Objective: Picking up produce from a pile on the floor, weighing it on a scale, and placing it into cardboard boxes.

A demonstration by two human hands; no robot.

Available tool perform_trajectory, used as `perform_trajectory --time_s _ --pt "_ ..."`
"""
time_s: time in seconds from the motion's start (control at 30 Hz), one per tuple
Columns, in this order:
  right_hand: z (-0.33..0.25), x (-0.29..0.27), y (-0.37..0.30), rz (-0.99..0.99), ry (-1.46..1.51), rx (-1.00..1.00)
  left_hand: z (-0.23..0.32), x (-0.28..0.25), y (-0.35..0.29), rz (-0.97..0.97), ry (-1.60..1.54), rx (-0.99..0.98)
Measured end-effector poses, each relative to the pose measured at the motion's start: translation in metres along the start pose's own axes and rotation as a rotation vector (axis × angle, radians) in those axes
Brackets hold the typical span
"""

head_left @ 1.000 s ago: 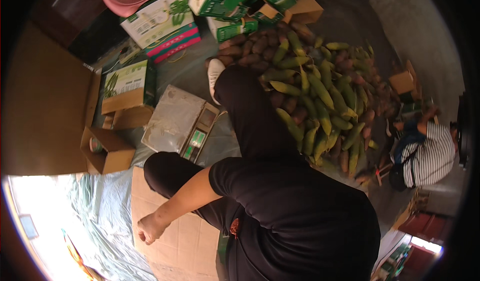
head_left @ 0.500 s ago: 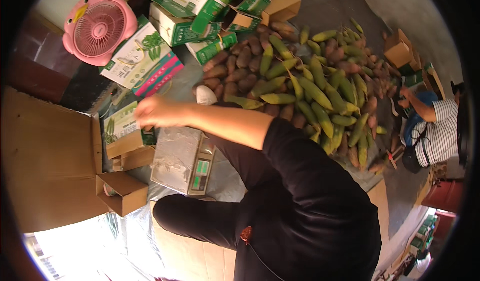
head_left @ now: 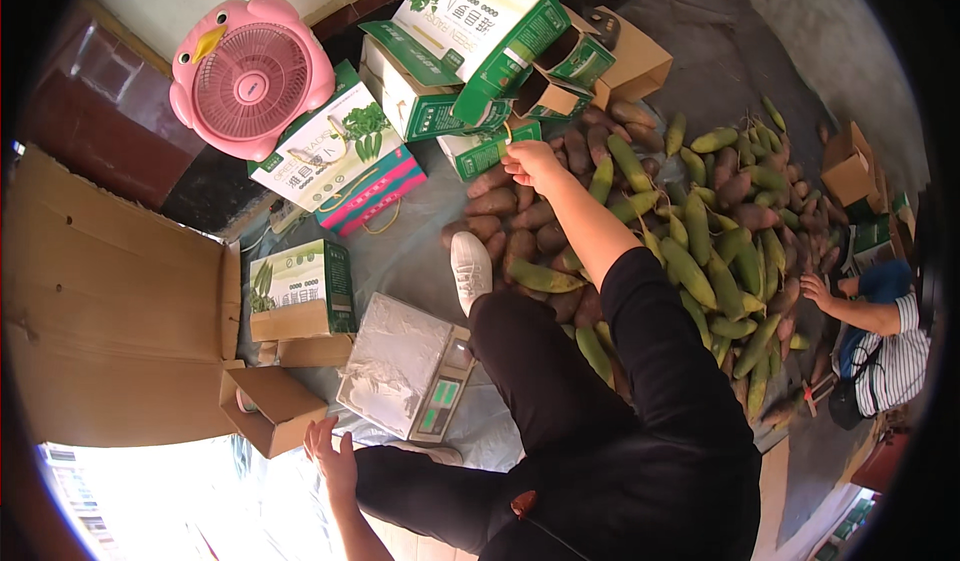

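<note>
Pink fan [head_left: 250, 87] (yellow beak [head_left: 208, 44]), green carton [head_left: 482, 155], green radishes [head_left: 689, 274], striped shirt [head_left: 893, 369]

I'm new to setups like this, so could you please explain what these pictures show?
There is no machine here, only a person's bare hands. A wide camera worn on the person's head looks down, so straight edges bend. On the floor lie long green vegetables and reddish-brown ones, with a scale and a pink fan nearby. The left hand is open near a small cardboard box. The right hand is by a green box; whether it holds anything is unclear. Another person, in stripes, is at the right.
</note>
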State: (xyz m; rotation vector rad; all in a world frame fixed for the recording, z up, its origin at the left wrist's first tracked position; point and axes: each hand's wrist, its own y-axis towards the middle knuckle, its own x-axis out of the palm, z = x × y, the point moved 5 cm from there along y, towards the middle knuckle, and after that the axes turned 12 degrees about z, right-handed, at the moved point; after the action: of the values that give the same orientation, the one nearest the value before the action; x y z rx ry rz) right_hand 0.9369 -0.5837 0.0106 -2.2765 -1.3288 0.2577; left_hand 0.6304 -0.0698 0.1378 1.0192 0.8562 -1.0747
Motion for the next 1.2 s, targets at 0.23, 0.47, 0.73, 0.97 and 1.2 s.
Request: perform_trajectory --time_s 0.23,0.47,0.73,0.97,1.2 --pt "-0.009 0.026 0.08 0.098 0.431 0.18 -0.008 0.013 0.016 -0.017 -0.028 -0.074" --pt "-0.035 0.057 0.118 0.096 0.726 0.265 -0.014 0.016 0.023 -0.044 0.024 -0.114" --pt "-0.053 0.063 0.142 0.076 0.872 0.348 -0.015 0.022 0.026 -0.042 0.085 -0.09" --pt "-0.068 0.07 0.089 -0.104 1.048 0.274 -0.014 0.012 0.021 -0.003 0.065 -0.062" --pt "-0.067 0.023 -0.011 -0.239 0.883 -0.274 -0.022 -0.003 0.006 0.062 0.033 -0.091"
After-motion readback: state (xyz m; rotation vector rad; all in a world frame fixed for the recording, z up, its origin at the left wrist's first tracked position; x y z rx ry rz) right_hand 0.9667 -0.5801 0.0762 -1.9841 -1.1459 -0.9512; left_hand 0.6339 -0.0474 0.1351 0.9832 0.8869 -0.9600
